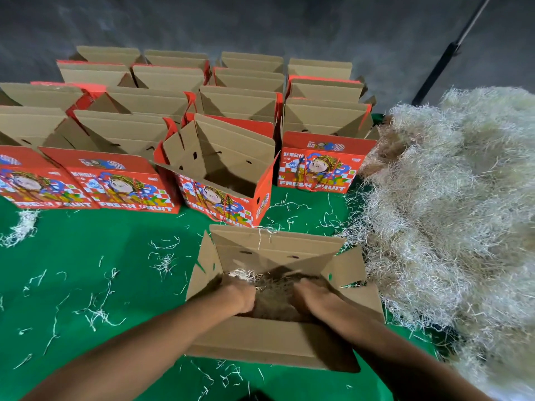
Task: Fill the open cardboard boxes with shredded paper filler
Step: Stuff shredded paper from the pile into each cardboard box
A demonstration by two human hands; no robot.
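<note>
Pressing shredded filler (270,287) down inside nearest box (272,342) on green desk (115,256) | left hand (238,293), right hand (311,295) deep in, fingers' state cannot tell | ahead: tilted box (220,175) looks unfilled, rows behind unclear | supply heap (448,212) at right | mostly left to do

2 bare forearms and each hand, left hand (241,296) and right hand (314,298), show no sleeves.

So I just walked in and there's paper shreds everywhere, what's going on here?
A person is packing gift boxes with shredded paper. Both the left hand and right hand are down inside the nearest open box, on the filler in it. A big pile of shredded paper lies to the right, and rows of open red boxes wait behind on the green cloth.
</note>
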